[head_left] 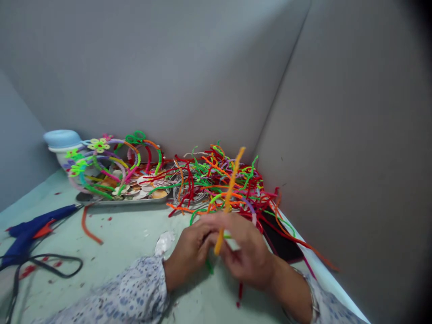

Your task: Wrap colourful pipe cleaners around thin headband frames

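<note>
Leftmost, a blue glue gun (45, 220) with an orange trigger lies on the pale green worktop (118, 252), its dark cord (28, 258) looping at the lower left. Above it, at mid-left, stands a white container with a light blue lid (62, 138), just beside colourful fuzzy headbands (137, 156) set over a tray (124, 202) of round pieces. A short orange stem (87, 228) lies below the tray, separate from the tangled pile of fuzzy stems (216, 170) at centre, beside loops of silvery wire (176, 191). Low in the centre, the left hand (191, 249) curls inward; its fingertips are partly hidden, so I cannot tell whether its grip is clamped on anything. Touching it on the right, the right hand (251, 252) has its grip closed on an orange-yellow stem (228, 198), which tilts upright from between the hands towards the pile. A multicoloured arched band (250, 208) shows just beyond the fingers, and farther right a dark flat object (281, 240) lies partly under stray stems
</note>
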Motion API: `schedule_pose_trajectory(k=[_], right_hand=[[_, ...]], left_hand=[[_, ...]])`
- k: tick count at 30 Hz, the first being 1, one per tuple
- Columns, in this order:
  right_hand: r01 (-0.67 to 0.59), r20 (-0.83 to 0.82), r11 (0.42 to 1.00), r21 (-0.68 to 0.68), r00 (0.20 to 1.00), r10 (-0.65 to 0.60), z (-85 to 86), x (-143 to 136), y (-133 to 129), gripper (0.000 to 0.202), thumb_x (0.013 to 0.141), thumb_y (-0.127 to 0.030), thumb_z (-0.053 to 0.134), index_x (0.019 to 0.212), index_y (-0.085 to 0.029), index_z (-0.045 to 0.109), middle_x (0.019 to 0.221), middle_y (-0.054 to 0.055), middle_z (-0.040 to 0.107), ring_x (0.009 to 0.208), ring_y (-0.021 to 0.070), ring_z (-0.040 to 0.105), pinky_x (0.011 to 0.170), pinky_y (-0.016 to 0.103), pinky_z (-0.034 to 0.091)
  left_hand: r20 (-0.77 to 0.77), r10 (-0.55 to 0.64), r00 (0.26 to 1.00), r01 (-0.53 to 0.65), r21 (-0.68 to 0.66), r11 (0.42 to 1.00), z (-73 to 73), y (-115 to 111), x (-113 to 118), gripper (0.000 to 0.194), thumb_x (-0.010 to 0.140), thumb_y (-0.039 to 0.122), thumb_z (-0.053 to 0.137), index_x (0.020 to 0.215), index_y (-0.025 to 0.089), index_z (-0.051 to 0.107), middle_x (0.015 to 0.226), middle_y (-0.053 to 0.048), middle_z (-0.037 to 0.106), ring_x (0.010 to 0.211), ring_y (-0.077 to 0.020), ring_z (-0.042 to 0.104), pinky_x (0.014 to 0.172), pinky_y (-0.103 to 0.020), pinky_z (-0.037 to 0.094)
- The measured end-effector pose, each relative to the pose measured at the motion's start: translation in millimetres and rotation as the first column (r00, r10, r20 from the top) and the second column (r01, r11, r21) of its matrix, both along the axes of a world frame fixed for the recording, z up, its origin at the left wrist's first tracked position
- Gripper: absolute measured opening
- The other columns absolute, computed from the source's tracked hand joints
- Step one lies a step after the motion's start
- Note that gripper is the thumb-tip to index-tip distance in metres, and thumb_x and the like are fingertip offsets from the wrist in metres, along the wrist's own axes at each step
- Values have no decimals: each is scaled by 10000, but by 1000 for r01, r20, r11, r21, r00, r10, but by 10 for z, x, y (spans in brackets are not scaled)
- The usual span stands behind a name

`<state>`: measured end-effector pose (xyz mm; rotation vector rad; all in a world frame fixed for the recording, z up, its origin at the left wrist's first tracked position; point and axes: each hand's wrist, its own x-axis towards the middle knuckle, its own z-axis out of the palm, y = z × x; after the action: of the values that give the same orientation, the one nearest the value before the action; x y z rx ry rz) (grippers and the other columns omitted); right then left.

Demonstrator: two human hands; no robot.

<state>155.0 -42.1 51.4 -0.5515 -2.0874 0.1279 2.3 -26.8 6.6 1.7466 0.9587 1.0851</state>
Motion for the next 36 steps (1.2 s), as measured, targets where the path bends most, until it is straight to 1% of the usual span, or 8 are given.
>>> schedule_pose_trajectory(k=[2, 4, 8, 11, 15, 26, 31, 36], right_hand=[[198, -234, 962, -188, 942, -240, -29, 28, 62, 706, 831, -91, 491, 1419, -285, 151, 1123, 86, 611, 932, 190, 623, 787, 348, 517], [232, -388, 915, -331, 850, -356, -67, 61, 138, 659, 838, -152, 518, 1398, -264, 189, 1100, 96, 582, 788, 164, 621, 653, 302, 526], [212, -504, 892, -399, 762, -406, -237, 65, 237, 114, 832, -236, 550, 940, -215, 521, 755, -1, 542, 636, 123, 539, 588, 252, 463], [73, -423, 802, -593, 819, -388, -415, -4, 264, 151, 850, -307, 520, 752, -192, 526, 601, -36, 482, 537, 107, 479, 527, 236, 422], [-197, -403, 552, -810, 871, -282, -543, -85, 284, 240, 785, -354, 598, 936, -172, 559, 673, -13, 579, 572, 125, 546, 509, 235, 431], [-395, -535, 422, -816, 792, -295, -594, -106, 340, 167, 781, -322, 623, 742, -160, 619, 603, -9, 609, 532, 107, 546, 508, 214, 427], [-499, -595, 340, -797, 746, -299, -651, -119, 344, 171, 806, -317, 599, 754, -155, 617, 602, 6, 627, 541, 110, 570, 493, 202, 420], [-530, -616, 327, -782, 738, -277, -704, -120, 346, 165, 840, -294, 562, 776, -144, 591, 611, 15, 624, 549, 103, 567, 492, 191, 411]], left_hand=[[-3, 42, 999, -42, -7, 999, 28, 13, -8, 162, 824, 248, 518, 765, 185, 654, 751, -25, 607, 698, -155, 534, 666, -253, 408], [30, 103, 994, -101, -58, 993, 45, 60, -24, 169, 832, 269, 509, 752, 174, 623, 680, 0, 568, 618, -131, 509, 602, -234, 391], [175, 191, 966, -148, -233, 961, 56, 183, -60, 151, 806, 305, 544, 771, 163, 580, 610, 35, 539, 569, -112, 500, 566, -217, 383], [238, 202, 950, -126, -300, 945, 45, 219, -61, 166, 790, 323, 565, 766, 158, 566, 614, 41, 544, 546, -98, 492, 553, -210, 380], [268, 90, 959, -3, -309, 951, -16, 179, -38, 167, 795, 313, 563, 746, 153, 568, 652, 34, 550, 547, -88, 485, 545, -207, 381], [380, -59, 923, 197, -337, 920, -86, 202, -48, 156, 860, 270, 494, 805, 141, 560, 696, -13, 606, 629, -114, 537, 599, -225, 390], [371, -77, 926, 201, -309, 930, -101, 232, -55, 143, 863, 239, 490, 805, 134, 569, 683, -6, 581, 617, -107, 511, 596, -230, 386], [328, -53, 943, 152, -283, 947, -105, 225, -52, 130, 853, 208, 489, 802, 131, 581, 656, 3, 567, 608, -104, 506, 601, -228, 394]])
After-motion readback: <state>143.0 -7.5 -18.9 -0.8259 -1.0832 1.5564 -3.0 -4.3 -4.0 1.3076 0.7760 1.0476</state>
